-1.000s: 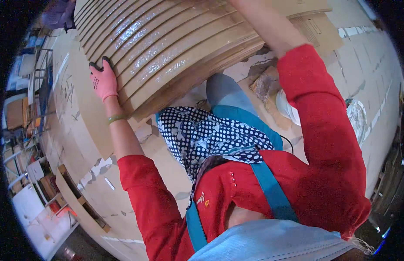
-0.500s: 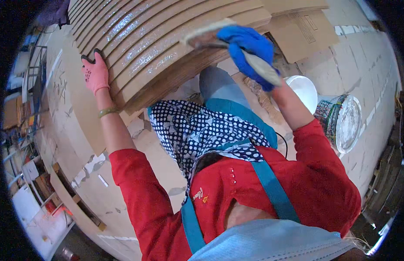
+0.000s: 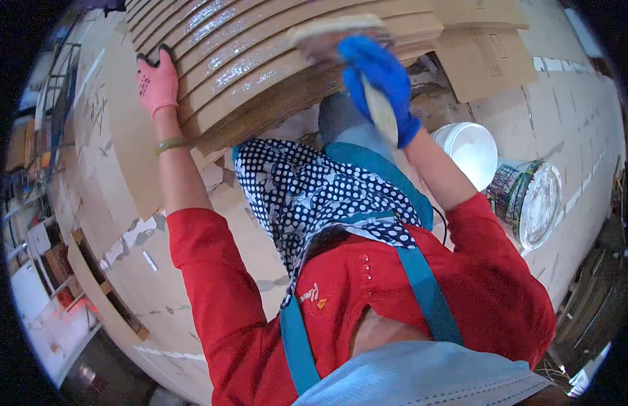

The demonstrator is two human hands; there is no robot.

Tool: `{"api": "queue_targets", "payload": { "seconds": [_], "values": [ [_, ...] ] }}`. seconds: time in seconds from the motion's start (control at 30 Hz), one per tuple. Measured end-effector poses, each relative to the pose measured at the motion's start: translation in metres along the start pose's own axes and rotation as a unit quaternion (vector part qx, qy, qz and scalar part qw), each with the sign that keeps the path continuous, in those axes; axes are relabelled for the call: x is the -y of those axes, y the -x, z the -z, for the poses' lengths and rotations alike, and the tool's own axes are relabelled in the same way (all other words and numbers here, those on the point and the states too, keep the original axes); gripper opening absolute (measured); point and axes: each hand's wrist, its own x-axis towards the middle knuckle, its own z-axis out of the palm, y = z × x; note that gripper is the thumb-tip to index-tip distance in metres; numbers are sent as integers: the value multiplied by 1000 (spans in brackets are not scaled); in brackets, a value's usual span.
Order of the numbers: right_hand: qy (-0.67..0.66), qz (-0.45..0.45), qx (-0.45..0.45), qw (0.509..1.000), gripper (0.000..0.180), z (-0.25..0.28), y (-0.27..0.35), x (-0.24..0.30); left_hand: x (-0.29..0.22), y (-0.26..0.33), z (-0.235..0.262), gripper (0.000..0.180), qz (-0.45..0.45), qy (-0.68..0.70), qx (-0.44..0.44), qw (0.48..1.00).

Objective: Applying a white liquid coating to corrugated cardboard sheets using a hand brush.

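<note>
Stacked curved cardboard sheets (image 3: 260,61), glossy with wet streaks, lie at the top of the view in front of the person. The right hand (image 3: 378,84), in a blue glove, has its fingers closed round the handle of a wide brush (image 3: 341,34) whose pale head rests on the upper edge of the stack. The left hand (image 3: 157,81), in a pink glove, lies flat and open against the stack's left edge, gripping nothing.

Judging from this, the stack could slide or fan out if the bracing hand slips on the slick surface, and a loaded brush could drip onto the dotted scarf (image 3: 314,196) or the red sleeve below it.

To the right, on the floor, a white bucket (image 3: 471,152) stands just beside a pail (image 3: 527,199) with a dark, multicoloured printed wrap and a pale lid. A flat brown cardboard piece (image 3: 490,61) lies above them, bearing a faint rectangular mark.
</note>
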Motion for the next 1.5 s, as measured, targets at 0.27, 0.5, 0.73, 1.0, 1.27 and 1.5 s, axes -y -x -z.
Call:
{"api": "queue_targets", "payload": {
  "seconds": [0.27,0.5,0.73,1.0,1.27,1.5],
  "values": [
    [320,36,213,923,24,-19,35,-50,1,-3,-5,78,15,-14,14,1000],
    [527,381,286,704,27,-35,2,-49,-4,1,-2,77,2,-2,1,1000],
    [276,32,338,899,18,-26,-9,-25,-2,4,3,75,15,-21,11,1000],
    [444,389,159,791,19,-35,-209,60,-2,1,6,75,3,-7,-1,1000],
    [440,215,171,855,17,37,-148,66,-6,4,2,75,11,-9,20,1000],
    [372,70,-111,919,10,94,63,65,-8,1,-2,76,-8,-14,22,1000]
  ]
}}
